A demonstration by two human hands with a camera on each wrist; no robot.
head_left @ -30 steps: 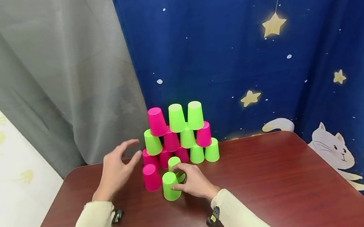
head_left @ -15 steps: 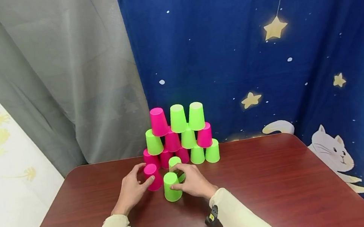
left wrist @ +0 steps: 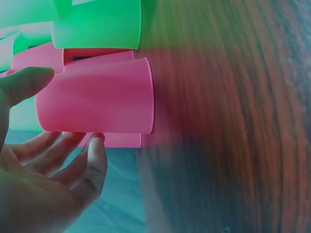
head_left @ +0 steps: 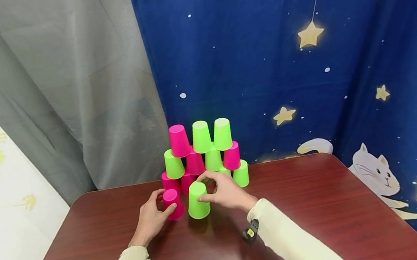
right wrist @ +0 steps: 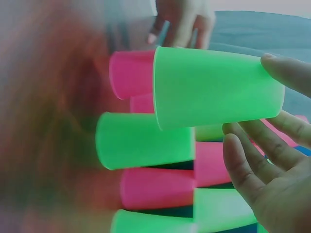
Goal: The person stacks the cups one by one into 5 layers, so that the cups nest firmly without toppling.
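My right hand (head_left: 229,191) pinches an upside-down green cup (head_left: 198,203) between thumb and fingers, raised off the tabletop with its shadow below. In the right wrist view that green cup (right wrist: 214,87) fills the centre. To its left, my left hand (head_left: 150,219) has thumb and fingers round an upside-down pink cup (head_left: 173,204). The left wrist view shows this pink cup (left wrist: 97,97) with the fingers along its lower side. Another green cup (right wrist: 141,141) stands behind the raised one, which hides it in the head view.
Just behind rises a three-tier stack of upside-down pink and green cups, topped by a pink cup (head_left: 179,141) and two green ones. Everything stands on a brown wooden table (head_left: 319,207). A grey curtain (head_left: 110,94) and a blue star-patterned curtain (head_left: 246,56) hang beyond.
My left hand came right and down from beside the stack to the pink cup. My right hand lifted the front green cup and moved it slightly up, toward the stack.
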